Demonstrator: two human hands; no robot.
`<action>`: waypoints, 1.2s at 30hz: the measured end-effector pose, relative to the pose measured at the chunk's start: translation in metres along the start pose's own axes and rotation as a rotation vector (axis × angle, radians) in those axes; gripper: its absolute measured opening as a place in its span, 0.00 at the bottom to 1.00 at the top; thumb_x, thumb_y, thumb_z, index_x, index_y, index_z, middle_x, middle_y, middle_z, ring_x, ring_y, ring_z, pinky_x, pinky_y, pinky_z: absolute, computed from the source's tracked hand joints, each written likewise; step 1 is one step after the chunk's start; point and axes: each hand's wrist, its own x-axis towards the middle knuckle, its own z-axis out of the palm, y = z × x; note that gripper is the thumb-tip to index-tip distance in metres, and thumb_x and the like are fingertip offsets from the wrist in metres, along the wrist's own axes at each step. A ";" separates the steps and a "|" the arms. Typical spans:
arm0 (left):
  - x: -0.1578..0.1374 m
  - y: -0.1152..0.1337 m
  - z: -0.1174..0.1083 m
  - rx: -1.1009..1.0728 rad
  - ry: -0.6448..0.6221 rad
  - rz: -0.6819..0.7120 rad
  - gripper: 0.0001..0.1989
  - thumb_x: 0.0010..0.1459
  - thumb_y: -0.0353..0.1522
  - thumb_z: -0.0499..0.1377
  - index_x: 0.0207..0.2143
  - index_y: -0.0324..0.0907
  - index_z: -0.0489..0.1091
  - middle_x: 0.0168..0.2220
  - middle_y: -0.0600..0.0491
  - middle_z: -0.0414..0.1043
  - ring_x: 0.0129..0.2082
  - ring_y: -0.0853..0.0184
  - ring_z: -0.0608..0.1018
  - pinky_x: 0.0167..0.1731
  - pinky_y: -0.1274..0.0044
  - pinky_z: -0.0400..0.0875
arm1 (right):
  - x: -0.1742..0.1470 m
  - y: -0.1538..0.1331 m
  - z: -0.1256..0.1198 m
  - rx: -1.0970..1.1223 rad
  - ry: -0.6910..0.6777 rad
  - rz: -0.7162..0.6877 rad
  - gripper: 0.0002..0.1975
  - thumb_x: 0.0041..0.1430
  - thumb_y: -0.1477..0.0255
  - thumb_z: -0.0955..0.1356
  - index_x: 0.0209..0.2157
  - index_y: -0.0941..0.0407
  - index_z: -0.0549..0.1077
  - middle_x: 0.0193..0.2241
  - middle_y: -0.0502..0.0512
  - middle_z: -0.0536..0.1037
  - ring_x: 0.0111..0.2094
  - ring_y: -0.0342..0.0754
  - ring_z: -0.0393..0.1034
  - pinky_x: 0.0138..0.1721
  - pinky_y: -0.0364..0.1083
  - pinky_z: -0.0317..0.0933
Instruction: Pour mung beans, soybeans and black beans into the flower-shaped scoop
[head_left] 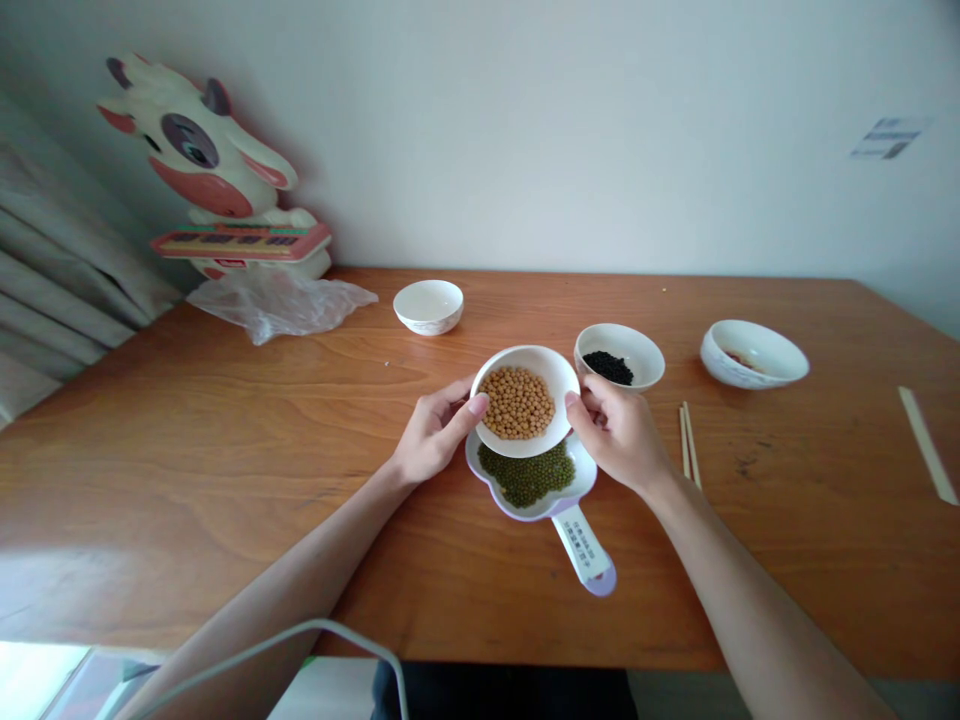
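Note:
Between my two hands is a white bowl [562,385] holding round tan soybeans [517,403]. My left hand [439,430] grips its left rim, thumb on the inside edge. On the opposite rim my right hand [619,430] has its thumb and fingers closed. Below and partly behind the bowl sits a white and lilac scoop [525,513] with green mung beans [529,478] in it, its labelled handle [583,545] pointing toward me. Just beyond my right hand stands a white bowl [637,352] of small black beans or grains [608,367].
A white bowl [428,307] stands at the back, and another bowl [756,355] with reddish bits is at the right. Chopsticks [688,445] lie right of my hand; a paper strip [928,445] lies farther right. A plastic bag [277,303] and cow toy keyboard [244,245] are back left.

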 end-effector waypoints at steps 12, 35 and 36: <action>0.001 0.001 -0.002 -0.008 -0.077 0.076 0.23 0.70 0.43 0.57 0.60 0.38 0.73 0.55 0.44 0.77 0.50 0.56 0.79 0.49 0.71 0.74 | -0.004 0.009 0.004 -0.091 0.014 -0.045 0.08 0.67 0.69 0.66 0.33 0.53 0.64 0.18 0.44 0.67 0.18 0.41 0.61 0.23 0.44 0.52; -0.002 -0.001 -0.005 0.036 -0.088 0.113 0.28 0.66 0.44 0.60 0.64 0.41 0.70 0.52 0.43 0.77 0.47 0.55 0.79 0.51 0.67 0.73 | -0.004 0.003 0.002 -0.154 0.016 -0.039 0.06 0.63 0.70 0.67 0.36 0.52 0.63 0.19 0.46 0.73 0.18 0.44 0.68 0.21 0.43 0.57; -0.002 -0.001 -0.005 0.040 -0.086 0.118 0.29 0.66 0.44 0.60 0.65 0.41 0.70 0.51 0.43 0.78 0.46 0.55 0.79 0.51 0.67 0.73 | -0.004 0.003 0.002 -0.160 0.019 -0.038 0.06 0.62 0.70 0.67 0.36 0.52 0.62 0.19 0.46 0.73 0.17 0.44 0.67 0.21 0.43 0.56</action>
